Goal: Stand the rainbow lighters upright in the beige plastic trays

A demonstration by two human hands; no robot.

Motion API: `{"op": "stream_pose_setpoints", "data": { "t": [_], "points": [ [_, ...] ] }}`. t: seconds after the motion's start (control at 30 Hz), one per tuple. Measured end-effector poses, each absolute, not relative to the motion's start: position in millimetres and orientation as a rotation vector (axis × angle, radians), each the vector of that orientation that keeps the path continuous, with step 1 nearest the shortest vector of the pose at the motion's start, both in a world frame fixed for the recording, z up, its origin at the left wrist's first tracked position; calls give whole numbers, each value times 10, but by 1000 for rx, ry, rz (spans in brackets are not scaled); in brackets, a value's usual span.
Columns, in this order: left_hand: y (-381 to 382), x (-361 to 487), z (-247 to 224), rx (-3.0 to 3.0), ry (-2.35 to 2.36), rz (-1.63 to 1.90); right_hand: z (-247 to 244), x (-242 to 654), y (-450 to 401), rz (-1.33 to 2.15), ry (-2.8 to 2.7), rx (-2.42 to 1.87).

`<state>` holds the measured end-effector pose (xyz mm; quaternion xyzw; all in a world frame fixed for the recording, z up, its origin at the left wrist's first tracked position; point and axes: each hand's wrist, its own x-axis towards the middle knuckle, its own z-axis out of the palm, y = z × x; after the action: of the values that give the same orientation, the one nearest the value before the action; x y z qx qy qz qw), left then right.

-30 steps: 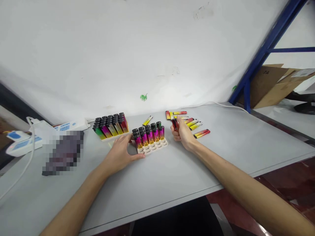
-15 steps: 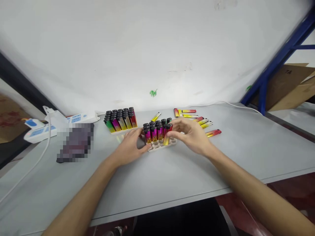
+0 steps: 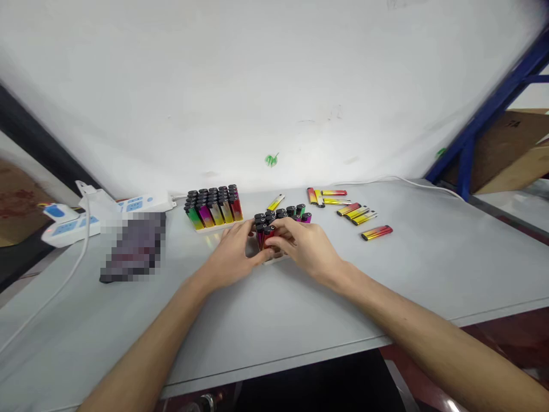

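Note:
A pale holder with round slots stands on the table, several black-topped lighters upright in it. My left hand grips its left side, thumb at the front corner and fingers round the side. Between the thumb and fingers of my right hand is a red lighter, upright over the holder's front row at the left. Whether its base sits fully in a slot is hidden by my fingers. Purple and green lighters show behind my right hand.
A second holder full of colourful lighters stands back left. Loose red and yellow lighters lie to the right, and a yellow one lies behind the holder. At left are a power strip, a cable and a blurred dark object.
My right hand has carried the red lighter left, from the holder's right part to its front left. A purple lighter now shows at the holder's right. My left hand stays at the holder.

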<state>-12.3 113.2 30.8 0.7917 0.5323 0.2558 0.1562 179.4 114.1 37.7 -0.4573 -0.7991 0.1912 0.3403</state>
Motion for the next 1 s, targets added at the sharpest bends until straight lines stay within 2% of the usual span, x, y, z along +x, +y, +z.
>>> {"op": "stream_pose_setpoints", "data": {
  "t": [0.6,0.8,0.93,1.0],
  "points": [
    [1206,-118,314,2236,1489,704,289,1720,1155,257,-2255,-1279],
    [1230,-168,245,2260,1585,684,358,2147,1063,137,-2059,-1216],
    [1231,-173,238,2216,1619,641,391,2821,1012,-129,-1769,-1701],
    [1225,-161,256,2180,1618,615,358,3123,987,-142,-1729,-2005]
  ]
}}
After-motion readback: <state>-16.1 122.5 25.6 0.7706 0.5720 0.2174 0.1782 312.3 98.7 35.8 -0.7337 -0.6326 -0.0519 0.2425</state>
